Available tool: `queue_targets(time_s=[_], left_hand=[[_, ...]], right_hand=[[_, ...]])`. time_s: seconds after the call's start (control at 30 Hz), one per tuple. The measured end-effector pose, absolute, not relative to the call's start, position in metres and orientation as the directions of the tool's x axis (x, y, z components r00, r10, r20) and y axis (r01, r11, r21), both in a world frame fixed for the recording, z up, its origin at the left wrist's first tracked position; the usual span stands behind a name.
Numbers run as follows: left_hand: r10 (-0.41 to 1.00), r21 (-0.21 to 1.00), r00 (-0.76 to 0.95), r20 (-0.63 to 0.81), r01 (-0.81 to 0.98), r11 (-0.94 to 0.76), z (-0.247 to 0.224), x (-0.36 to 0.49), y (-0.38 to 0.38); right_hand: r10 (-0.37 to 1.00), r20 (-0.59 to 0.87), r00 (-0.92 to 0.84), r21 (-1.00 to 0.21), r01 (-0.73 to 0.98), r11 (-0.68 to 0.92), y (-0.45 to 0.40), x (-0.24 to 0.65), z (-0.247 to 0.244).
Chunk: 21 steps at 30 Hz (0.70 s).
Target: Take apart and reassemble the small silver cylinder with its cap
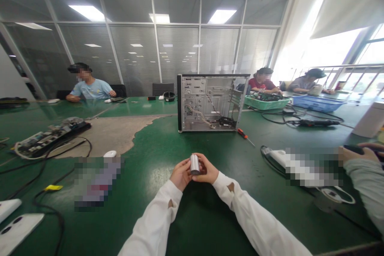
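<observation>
A small silver metal cylinder (pixel 195 164) is held upright between my two hands, above the green table (pixel 156 224). My left hand (pixel 181 173) grips its left side with bent fingers. From the right, my right hand (pixel 207 169) wraps thumb and fingers around the same cylinder. Beyond my hands stands an open computer case (pixel 210 104) with loose wires inside. An orange-handled screwdriver (pixel 245 136) lies by the lower right corner of the case.
Circuit boards (pixel 51 138) and black cables lie at left, near a blurred phone (pixel 103 182). A power strip (pixel 300 168) lies at right beside a person's hands. Green (pixel 267 104) and blue baskets (pixel 319 104) stand farther back, where other people sit.
</observation>
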<state>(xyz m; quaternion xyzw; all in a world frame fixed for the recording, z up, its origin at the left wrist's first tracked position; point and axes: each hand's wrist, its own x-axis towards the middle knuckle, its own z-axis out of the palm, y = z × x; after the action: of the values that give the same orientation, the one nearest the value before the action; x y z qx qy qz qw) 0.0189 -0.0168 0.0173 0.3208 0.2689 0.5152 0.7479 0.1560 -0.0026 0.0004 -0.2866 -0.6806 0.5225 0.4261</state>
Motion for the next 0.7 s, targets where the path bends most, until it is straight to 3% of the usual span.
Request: queue_targets(time_s=[0.37, 0.5, 0.7], left_hand=[[0.907, 0.718, 0.420, -0.031, -0.622, 0.313, 0.023, 0.017, -0.022], [0.910, 0.768, 0.413, -0.030, -0.574, 0.285, 0.020, 0.022, -0.020], [0.976, 0.917, 0.217, -0.023, -0.384, 0.107, 0.011, 0.029, -0.015]], right_hand=[[0.845, 0.294, -0.447, -0.954, -0.090, 0.285, 0.002, 0.159, 0.000], [0.846, 0.331, -0.419, -0.937, -0.037, 0.348, -0.001, 0.157, -0.001], [0.848, 0.334, -0.411, -0.898, 0.135, 0.419, -0.007, 0.154, 0.000]])
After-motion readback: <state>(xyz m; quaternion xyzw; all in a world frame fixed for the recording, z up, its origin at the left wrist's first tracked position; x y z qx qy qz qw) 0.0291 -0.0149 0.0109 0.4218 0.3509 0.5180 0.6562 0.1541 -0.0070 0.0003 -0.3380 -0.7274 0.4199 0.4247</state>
